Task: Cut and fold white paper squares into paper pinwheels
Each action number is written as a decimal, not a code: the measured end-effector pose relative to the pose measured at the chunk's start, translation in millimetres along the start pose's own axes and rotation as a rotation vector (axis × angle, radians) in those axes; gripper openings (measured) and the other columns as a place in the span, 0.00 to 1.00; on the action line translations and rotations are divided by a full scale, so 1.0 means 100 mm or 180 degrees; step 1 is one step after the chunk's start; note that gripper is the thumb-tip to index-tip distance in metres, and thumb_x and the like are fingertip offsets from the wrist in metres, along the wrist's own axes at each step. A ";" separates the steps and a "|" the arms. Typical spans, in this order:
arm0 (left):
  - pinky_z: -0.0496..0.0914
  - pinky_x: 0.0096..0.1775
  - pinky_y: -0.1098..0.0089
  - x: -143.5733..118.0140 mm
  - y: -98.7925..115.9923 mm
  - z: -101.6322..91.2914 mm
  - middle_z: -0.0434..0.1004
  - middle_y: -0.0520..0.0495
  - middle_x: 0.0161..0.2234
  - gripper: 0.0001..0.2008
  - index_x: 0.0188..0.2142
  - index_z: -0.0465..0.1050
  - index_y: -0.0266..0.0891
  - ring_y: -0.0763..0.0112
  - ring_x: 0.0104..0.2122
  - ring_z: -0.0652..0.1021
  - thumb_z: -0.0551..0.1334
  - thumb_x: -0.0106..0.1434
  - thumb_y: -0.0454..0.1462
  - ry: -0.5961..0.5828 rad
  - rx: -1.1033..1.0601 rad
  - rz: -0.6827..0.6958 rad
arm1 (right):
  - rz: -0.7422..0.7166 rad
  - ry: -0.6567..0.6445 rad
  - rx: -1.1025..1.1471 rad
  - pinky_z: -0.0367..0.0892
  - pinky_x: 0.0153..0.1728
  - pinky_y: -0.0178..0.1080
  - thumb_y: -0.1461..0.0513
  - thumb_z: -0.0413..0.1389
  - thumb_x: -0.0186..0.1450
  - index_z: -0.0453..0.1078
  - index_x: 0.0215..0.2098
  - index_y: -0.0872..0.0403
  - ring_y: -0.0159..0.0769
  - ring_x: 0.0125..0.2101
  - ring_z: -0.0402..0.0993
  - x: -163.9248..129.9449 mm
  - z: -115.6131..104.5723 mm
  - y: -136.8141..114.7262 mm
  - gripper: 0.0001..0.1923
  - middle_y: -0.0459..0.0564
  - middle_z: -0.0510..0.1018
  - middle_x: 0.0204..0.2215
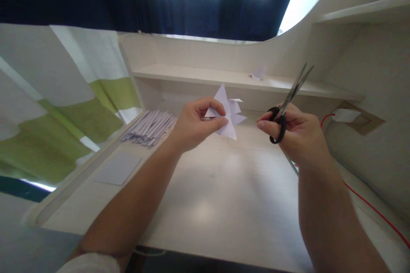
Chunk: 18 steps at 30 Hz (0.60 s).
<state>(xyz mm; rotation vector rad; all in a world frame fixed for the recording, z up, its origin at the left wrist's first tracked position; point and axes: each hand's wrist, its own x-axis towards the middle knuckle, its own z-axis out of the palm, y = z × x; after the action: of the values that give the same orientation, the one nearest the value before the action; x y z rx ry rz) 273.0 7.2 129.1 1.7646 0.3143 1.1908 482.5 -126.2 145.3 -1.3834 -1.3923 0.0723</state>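
My left hand (196, 123) pinches a folded, pointed piece of white paper (228, 111) above the pale desk (224, 196). A short way to its right, my right hand (293, 134) grips black-handled scissors (290, 101), whose nearly closed blades point up and to the right, away from the paper. The scissors and the paper do not touch.
A pile of thin paper strips (150, 127) lies at the desk's back left, with a flat grey sheet (118, 168) in front of it. A small paper scrap (259, 73) sits on the low shelf behind. A red cable (371, 204) runs along the right side.
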 end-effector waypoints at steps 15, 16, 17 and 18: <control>0.78 0.27 0.72 -0.09 0.27 0.02 0.80 0.53 0.30 0.18 0.40 0.75 0.42 0.70 0.28 0.81 0.76 0.52 0.37 0.0310 -0.0100 -0.0055 | 0.0004 -0.0140 0.0761 0.64 0.25 0.37 0.59 0.74 0.56 0.83 0.31 0.47 0.34 0.27 0.70 -0.14 0.13 -0.18 0.07 0.46 0.77 0.29; 0.78 0.28 0.72 -0.09 0.27 0.02 0.79 0.53 0.30 0.18 0.40 0.75 0.42 0.69 0.28 0.81 0.76 0.52 0.36 0.0325 -0.0102 -0.0044 | -0.0083 -0.0170 0.0724 0.64 0.26 0.38 0.59 0.74 0.56 0.84 0.31 0.47 0.35 0.28 0.70 -0.15 0.12 -0.18 0.06 0.46 0.77 0.30; 0.78 0.28 0.72 -0.09 0.27 0.01 0.79 0.53 0.30 0.18 0.40 0.75 0.42 0.69 0.28 0.81 0.76 0.51 0.36 0.0333 -0.0112 -0.0041 | -0.0151 -0.0194 0.0665 0.63 0.26 0.38 0.59 0.74 0.56 0.84 0.32 0.46 0.35 0.28 0.69 -0.15 0.11 -0.18 0.06 0.46 0.75 0.30; 0.79 0.28 0.72 -0.08 0.26 0.01 0.79 0.53 0.30 0.18 0.40 0.75 0.42 0.69 0.27 0.81 0.76 0.51 0.36 0.0316 -0.0136 -0.0062 | -0.0219 -0.0208 0.0613 0.63 0.26 0.39 0.59 0.74 0.57 0.84 0.32 0.45 0.35 0.28 0.68 -0.15 0.09 -0.18 0.06 0.46 0.74 0.29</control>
<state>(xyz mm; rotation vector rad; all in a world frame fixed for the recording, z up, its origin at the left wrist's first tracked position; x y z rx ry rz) 262.4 -11.5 145.2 1.6654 0.3609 1.2646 459.6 -136.9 145.1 -1.1820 -1.4462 0.2028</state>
